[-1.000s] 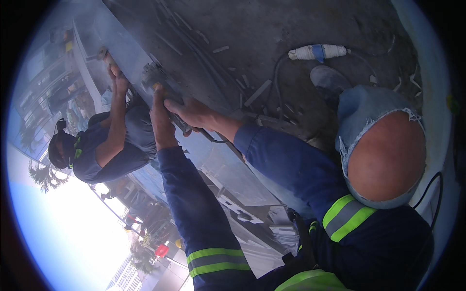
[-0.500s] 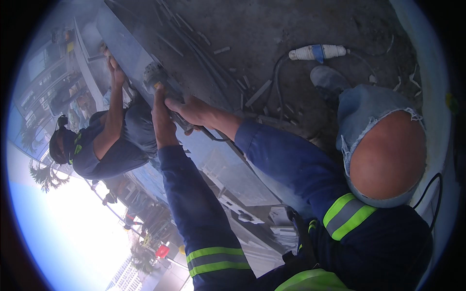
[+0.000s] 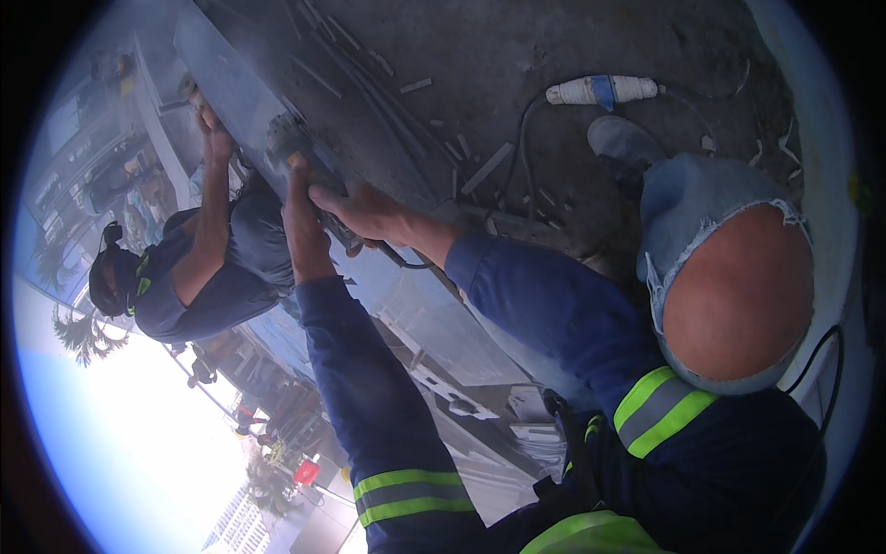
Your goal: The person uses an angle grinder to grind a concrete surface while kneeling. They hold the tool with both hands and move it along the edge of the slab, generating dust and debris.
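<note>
My left hand (image 3: 298, 198) grips the front of a grey, dust-covered angle grinder (image 3: 291, 138), near its yellowish part. Just behind it, my right hand (image 3: 360, 210) is wrapped round the grinder's body, with a dark cord trailing below. The grinder's head is at a long grey slab (image 3: 226, 69) in pale dust; whether it touches the surface cannot be made out. Beyond my left arm, a co-worker (image 3: 185, 286) in dark clothing bends low, both hands (image 3: 212, 138) on a similar tool at the slab's far end.
A white-and-blue cable connector (image 3: 600, 90) lies on the dusty floor (image 3: 674, 46) among offcut strips. My shoe (image 3: 618, 148) and bent knee in torn jeans (image 3: 660, 212) are at the right. Stacked pale pieces (image 3: 531, 415) lie below; people and bright sky show at left.
Since half a second ago my hands and the grinder have shifted slightly up and left. The co-worker's hands and tool have moved a little too. Both my hands keep their grip.
</note>
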`<act>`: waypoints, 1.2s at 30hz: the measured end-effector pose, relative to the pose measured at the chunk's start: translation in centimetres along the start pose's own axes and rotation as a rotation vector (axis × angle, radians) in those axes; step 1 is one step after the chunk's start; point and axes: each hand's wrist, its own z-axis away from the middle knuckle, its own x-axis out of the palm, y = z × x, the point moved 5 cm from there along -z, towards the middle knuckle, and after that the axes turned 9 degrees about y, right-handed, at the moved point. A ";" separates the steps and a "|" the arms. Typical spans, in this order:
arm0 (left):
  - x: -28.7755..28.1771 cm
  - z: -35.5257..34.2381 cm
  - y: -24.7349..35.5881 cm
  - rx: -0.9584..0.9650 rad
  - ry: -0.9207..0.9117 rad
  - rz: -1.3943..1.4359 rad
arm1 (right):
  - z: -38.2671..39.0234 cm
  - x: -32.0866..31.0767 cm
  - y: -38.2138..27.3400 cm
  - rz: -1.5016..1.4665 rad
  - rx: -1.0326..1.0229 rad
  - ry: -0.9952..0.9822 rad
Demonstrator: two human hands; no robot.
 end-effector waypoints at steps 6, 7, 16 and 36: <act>0.6 -2.1 0.2 -0.039 -0.036 0.029 | -2.7 0.3 -0.4 0.032 0.049 -0.009; 0.6 -2.3 0.3 -0.044 -0.044 0.031 | -3.0 0.2 -0.3 0.034 0.061 0.002; 0.7 -0.8 0.6 -0.029 -0.041 0.045 | -1.1 -0.2 -1.1 0.080 0.032 0.052; 0.2 0.5 -0.3 -0.007 0.006 0.061 | -0.1 0.0 0.6 0.011 0.039 0.019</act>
